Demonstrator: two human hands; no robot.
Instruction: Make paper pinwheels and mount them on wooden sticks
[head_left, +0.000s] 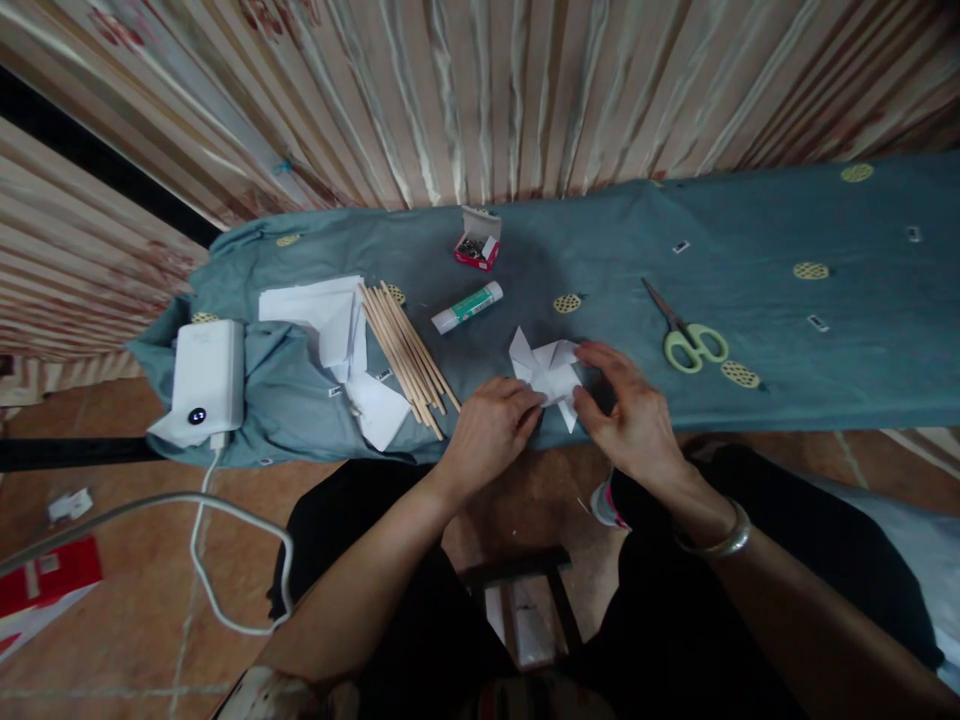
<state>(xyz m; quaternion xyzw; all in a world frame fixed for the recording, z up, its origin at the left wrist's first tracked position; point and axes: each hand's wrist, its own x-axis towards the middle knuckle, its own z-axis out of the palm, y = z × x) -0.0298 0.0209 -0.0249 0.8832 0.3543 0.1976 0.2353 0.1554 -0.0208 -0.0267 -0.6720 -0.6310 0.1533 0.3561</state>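
A folded white paper pinwheel [553, 378] lies between my hands near the front edge of the cloth-covered table. My left hand [493, 420] pinches its left side, thumb and fingers pressed together on the paper. On the other side, my right hand [626, 412] has its thumb and fingers spread, with the tips at the pinwheel's right edges. Just beyond the paper is a glue stick [466, 307] with a green label. Farther back stands a small open red box [478, 243] of metal pins or tacks. Green-handled scissors [686, 335] rest to the right.
Several thin wooden sticks [405, 360] lie left of my left hand, beside white paper sheets [322, 315]. At the table's left end sits a white power bank [208, 375] with a cable [196, 540] hanging from it. A pleated curtain [480, 100] hangs behind the table.
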